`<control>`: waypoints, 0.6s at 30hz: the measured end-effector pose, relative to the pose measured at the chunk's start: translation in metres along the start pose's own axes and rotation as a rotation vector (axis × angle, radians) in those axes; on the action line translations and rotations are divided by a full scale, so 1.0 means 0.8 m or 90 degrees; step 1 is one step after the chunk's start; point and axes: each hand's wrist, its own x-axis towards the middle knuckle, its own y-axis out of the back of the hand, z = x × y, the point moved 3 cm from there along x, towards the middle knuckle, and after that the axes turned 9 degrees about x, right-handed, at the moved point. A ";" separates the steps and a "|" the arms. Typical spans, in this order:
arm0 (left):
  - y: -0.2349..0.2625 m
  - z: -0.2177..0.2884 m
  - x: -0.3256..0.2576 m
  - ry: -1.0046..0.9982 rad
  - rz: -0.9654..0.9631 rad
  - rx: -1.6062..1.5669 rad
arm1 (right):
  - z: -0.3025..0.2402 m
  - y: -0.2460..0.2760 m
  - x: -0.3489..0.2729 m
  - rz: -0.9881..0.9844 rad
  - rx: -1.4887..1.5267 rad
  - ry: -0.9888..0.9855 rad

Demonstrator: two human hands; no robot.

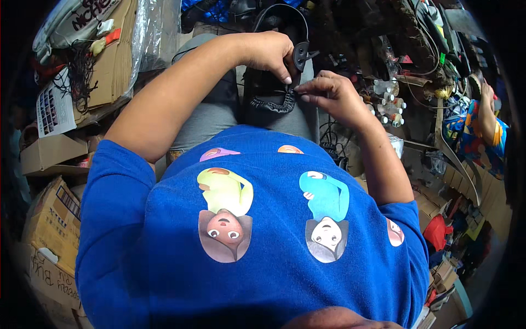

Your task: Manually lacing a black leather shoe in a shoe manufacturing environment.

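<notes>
On my lap rests a black leather-like piece (pixel 273 104) with a gathered, puckered rim, perhaps a shoe; its exact kind is not plain. My left hand (pixel 274 55) grips its far right edge, thumb pointing down along it. Beside that thumb, a black tab with holes (pixel 300 55) sticks up, and a dark curved strap (pixel 290 8) loops above it. My right hand (pixel 331 94) is closed in a pinch at the right side of the piece, its fingertips close to the left thumb. Whatever small thing the pinch holds is too fine to make out.
Small bottles (pixel 390 104) cluster to the right of my lap, among cords and dark clutter. Cardboard boxes (pixel 55 214) and flat cardboard (pixel 112 66) are stacked at the left. Another person's arm (pixel 486 112) shows at the far right, near a long curved strip (pixel 457 164).
</notes>
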 end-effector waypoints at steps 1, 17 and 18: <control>0.000 0.000 0.000 0.007 -0.010 0.015 | -0.004 -0.004 -0.003 0.000 0.001 0.000; -0.006 -0.012 0.011 -0.061 -0.027 -0.101 | -0.008 0.006 0.012 0.004 -0.084 0.038; -0.005 -0.009 0.010 -0.040 -0.024 -0.084 | -0.012 0.006 0.012 0.004 -0.084 0.038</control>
